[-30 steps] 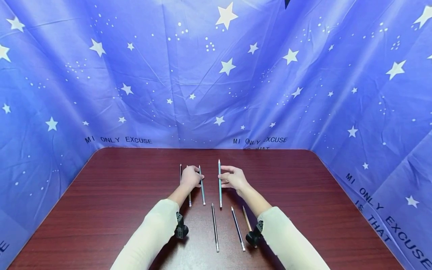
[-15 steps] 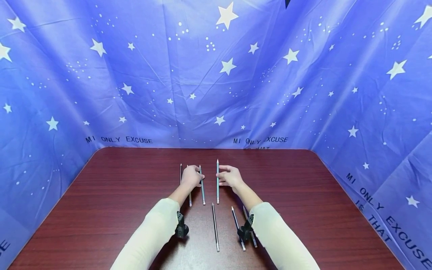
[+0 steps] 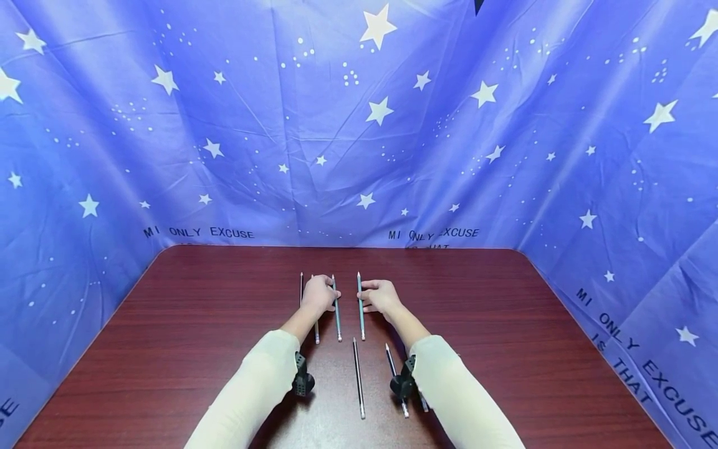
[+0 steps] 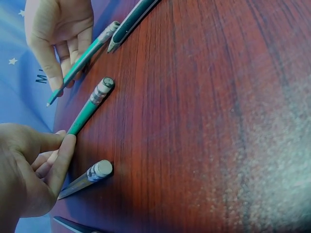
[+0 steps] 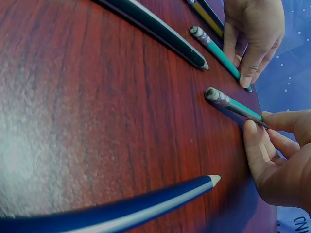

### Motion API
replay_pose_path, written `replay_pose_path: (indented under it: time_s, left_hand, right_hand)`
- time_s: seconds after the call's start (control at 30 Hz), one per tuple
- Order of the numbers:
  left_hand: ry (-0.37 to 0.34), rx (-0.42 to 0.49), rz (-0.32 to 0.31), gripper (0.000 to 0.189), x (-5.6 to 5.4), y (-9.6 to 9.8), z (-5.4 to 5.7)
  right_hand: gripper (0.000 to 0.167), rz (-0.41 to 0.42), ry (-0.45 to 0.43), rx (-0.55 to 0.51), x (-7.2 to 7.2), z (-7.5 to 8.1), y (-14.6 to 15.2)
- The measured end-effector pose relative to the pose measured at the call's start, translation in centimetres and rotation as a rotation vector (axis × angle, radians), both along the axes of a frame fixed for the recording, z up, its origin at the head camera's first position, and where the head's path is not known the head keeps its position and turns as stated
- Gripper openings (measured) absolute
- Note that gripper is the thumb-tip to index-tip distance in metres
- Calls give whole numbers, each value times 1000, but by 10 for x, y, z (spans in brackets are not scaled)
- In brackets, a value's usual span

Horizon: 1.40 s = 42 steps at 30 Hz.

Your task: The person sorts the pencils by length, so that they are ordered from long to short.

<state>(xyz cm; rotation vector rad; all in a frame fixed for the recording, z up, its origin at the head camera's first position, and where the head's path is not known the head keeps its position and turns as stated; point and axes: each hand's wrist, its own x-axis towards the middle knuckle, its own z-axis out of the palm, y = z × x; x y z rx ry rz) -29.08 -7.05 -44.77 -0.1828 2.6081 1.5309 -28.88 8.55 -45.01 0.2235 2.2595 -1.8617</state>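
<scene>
My left hand (image 3: 319, 294) pinches a green pencil (image 4: 85, 112) that lies on the table, its eraser end toward me. Opposite it, my right hand (image 3: 382, 295) holds a second green pencil (image 3: 361, 312) between thumb and fingers, roughly parallel to the first and a small gap to its right. In the right wrist view this pencil's eraser end looks close to the tabletop; whether it touches I cannot tell. Left of my left hand lie a yellow pencil (image 4: 83, 184) and a dark pencil (image 3: 301, 284), both partly hidden by the hand.
Nearer on the dark red wooden table (image 3: 196, 349) lie a black pencil (image 3: 359, 380) and a blue pencil (image 5: 160, 204). Another pencil (image 3: 424, 404) is mostly hidden under my right sleeve. A blue star-patterned cloth (image 3: 336, 125) hangs behind the table and at both sides.
My right hand has moved slightly left with its green pencil, narrowing the gap to the other green pencil. The right forearm now covers more of the nearer pencils. My left hand has stayed put.
</scene>
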Motion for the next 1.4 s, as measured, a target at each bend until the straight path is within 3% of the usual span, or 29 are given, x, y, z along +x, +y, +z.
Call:
replay_pose_path:
  time_s: [0.67, 1.07, 1.4]
  left_hand:
    - [0, -6, 10, 35, -3, 2, -2]
    - [-8, 14, 14, 36, -3, 4, 0]
    - [-4, -3, 16, 35, -4, 4, -2]
  right_hand:
    - [31, 17, 71, 142, 0, -2, -9]
    - [20, -55, 110, 404, 3, -5, -17]
    - [20, -62, 92, 450, 3, -5, -17]
